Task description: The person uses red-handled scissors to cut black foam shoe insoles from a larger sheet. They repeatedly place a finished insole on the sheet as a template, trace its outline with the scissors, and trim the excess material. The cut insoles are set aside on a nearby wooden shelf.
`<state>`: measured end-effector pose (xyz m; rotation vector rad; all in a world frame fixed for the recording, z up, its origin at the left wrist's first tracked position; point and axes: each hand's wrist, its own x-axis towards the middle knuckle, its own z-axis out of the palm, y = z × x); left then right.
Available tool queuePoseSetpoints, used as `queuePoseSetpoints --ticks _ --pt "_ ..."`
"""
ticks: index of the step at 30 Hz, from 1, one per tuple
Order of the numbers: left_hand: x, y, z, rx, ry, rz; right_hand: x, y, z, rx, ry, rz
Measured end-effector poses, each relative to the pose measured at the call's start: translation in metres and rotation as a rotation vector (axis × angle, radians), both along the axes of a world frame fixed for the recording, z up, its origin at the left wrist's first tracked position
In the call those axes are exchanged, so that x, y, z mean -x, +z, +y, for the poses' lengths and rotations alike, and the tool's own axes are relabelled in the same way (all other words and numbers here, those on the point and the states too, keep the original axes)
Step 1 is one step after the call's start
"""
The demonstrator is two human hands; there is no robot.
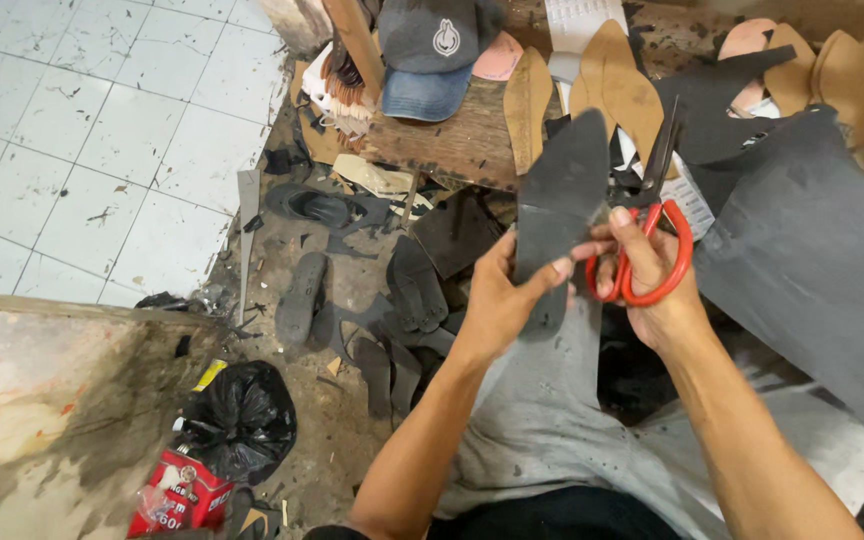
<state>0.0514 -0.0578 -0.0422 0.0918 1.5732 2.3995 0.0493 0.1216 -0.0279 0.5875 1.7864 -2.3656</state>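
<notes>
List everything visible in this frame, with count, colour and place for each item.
sole piece: one, black, upright at centre, in the left hand
scissors: one, red handles, right of the sole piece
rubber sheet: one, dark grey, right side
cap: one, grey and blue, top centre on wooden bench
tan cutouts: several, brown, top centre to right
scrap soles: several, dark, on dirty floor
plastic bag: one, black, lower left
packet: one, red, bottom left
floor tiles: white, upper left
left hand: holds sole piece
right hand: grips scissors
</notes>
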Motion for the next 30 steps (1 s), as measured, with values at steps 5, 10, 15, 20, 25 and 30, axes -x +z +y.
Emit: queuePoseSetpoints --ticks 5,10,15,20,25,30 --pt "0.047 -0.048 -0.001 -0.161 0.161 -0.021 -0.012 -0.001 0.006 0.049 0.104 -0.005" --pt "0.118 -0.115 -0.002 -0.034 0.298 0.039 -0.029 0.001 0.011 0.092 0.163 -0.02" --pt "0.19 -0.132 0.003 0.465 0.555 0.381 -0.029 0.002 0.02 0.103 0.171 -0.056" --pt "0.174 -0.096 0.008 0.902 0.529 0.348 -0.036 0.005 0.031 0.225 0.2 -0.036" --pt "0.079 -0.051 0.046 0.526 -0.15 0.719 -0.044 0.015 0.03 0.437 0.229 -0.046" --pt "0.018 -0.048 0.09 0.328 -0.651 0.629 -0.052 0.036 0.003 0.571 0.346 0.07"
